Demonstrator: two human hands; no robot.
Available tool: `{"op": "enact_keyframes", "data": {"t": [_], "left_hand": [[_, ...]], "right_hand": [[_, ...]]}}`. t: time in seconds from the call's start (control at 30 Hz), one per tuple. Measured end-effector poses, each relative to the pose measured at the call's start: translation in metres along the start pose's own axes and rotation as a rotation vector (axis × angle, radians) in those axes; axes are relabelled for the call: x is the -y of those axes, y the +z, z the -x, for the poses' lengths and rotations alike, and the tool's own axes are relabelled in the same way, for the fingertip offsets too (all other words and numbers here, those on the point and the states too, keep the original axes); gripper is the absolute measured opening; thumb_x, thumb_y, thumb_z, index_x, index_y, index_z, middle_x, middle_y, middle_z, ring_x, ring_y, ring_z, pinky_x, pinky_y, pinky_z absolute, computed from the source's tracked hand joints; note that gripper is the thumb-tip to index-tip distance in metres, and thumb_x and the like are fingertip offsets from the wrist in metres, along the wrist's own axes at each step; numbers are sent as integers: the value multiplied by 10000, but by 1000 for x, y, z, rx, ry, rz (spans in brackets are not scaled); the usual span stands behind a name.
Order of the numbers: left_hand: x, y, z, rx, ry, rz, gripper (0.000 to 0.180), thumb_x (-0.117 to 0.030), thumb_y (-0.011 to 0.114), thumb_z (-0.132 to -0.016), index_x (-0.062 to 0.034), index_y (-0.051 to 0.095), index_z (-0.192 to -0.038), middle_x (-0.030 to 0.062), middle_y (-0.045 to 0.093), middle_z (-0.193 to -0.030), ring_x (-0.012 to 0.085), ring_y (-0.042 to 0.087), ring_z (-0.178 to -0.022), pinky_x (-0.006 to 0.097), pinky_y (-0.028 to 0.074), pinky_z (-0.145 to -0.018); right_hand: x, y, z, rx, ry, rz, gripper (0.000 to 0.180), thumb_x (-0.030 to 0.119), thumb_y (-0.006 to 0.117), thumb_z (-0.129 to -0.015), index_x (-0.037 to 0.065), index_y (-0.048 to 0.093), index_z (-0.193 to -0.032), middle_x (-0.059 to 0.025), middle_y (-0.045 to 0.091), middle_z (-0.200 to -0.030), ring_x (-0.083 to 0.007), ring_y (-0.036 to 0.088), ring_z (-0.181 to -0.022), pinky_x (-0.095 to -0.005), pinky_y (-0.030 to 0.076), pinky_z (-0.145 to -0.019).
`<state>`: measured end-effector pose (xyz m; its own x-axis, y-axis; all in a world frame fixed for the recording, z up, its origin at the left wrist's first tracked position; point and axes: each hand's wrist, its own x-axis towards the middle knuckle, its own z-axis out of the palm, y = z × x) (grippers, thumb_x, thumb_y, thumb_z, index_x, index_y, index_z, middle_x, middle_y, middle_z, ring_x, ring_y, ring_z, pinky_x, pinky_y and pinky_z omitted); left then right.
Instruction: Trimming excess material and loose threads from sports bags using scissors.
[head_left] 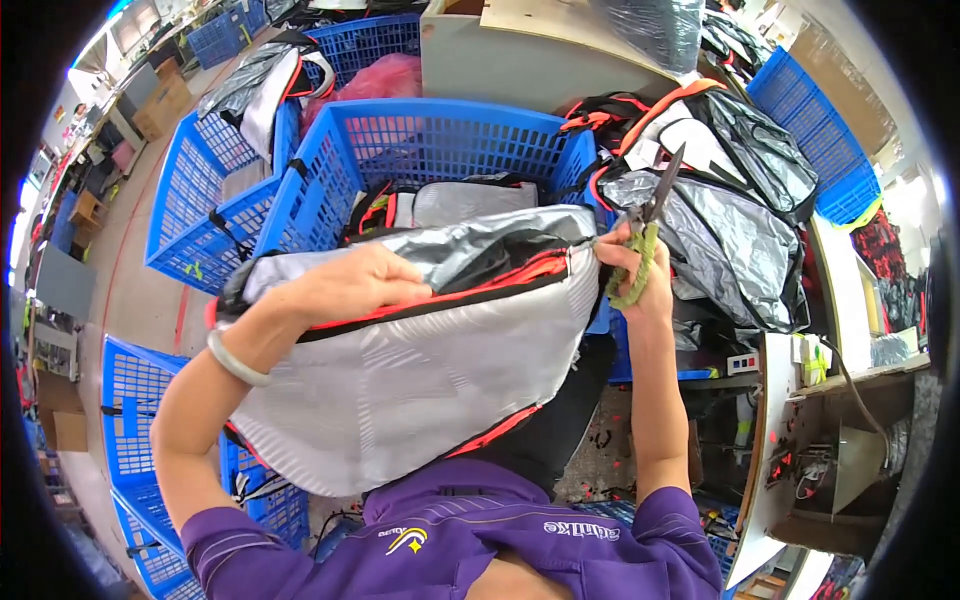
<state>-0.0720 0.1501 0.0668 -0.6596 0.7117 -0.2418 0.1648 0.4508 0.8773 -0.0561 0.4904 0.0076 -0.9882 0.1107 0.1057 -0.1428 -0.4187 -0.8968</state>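
Low in the frame, a silver-grey bag (420, 370) with orange piping lies across the person's lap, its long axis running left to right. The left hand (350, 285) grips its upper edge at centre, fingers curled over the fabric. At the bag's right end the right hand (640, 268) pinches the corner and holds green-handled scissors (645, 235), blades pointing up and away from it. Behind, a blue crate (440, 150) holds more bags; a heap of finished ones (730, 190) sits upper right. A small white package (810, 358) rests on the right-hand bench.
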Motion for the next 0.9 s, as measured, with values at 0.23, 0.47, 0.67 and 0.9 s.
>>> {"op": "enact_keyframes", "data": {"t": [0.23, 0.47, 0.67, 0.9], "left_hand": [[16, 14, 0, -375, -15, -186, 214, -196, 637, -861, 13, 681, -853, 81, 652, -713, 134, 580, -660, 277, 441, -620], [57, 36, 1, -668, 93, -60, 141, -117, 631, -849, -5, 685, -915, 135, 675, -777, 215, 618, -659, 296, 465, -625], [65, 40, 2, -724, 72, 215, 78, -34, 656, -826, 24, 612, -852, 62, 656, -776, 92, 608, -736, 242, 480, -672], [64, 29, 13, -571, 77, 245, 90, -3, 642, -805, 40, 629, -882, 82, 672, -834, 108, 626, -769, 248, 498, -738]], "right_hand": [[-16, 7, -12, 103, -25, 223, 244, -31, 722, -731, 38, 548, -888, -59, 645, -877, -109, 596, -761, -246, 474, -721], [41, 32, -31, 446, -560, 1382, 660, 376, 873, -538, -1, 543, -966, -123, 523, -878, -330, 533, -832, -390, 448, -733], [72, 25, -49, 731, -757, 1672, 641, 446, 832, -540, 4, 531, -893, -101, 516, -933, -302, 531, -907, -392, 460, -763], [81, 53, -59, 935, -845, 1808, 594, 463, 799, -545, 20, 549, -851, -68, 524, -924, -248, 531, -887, -375, 473, -702]]}}
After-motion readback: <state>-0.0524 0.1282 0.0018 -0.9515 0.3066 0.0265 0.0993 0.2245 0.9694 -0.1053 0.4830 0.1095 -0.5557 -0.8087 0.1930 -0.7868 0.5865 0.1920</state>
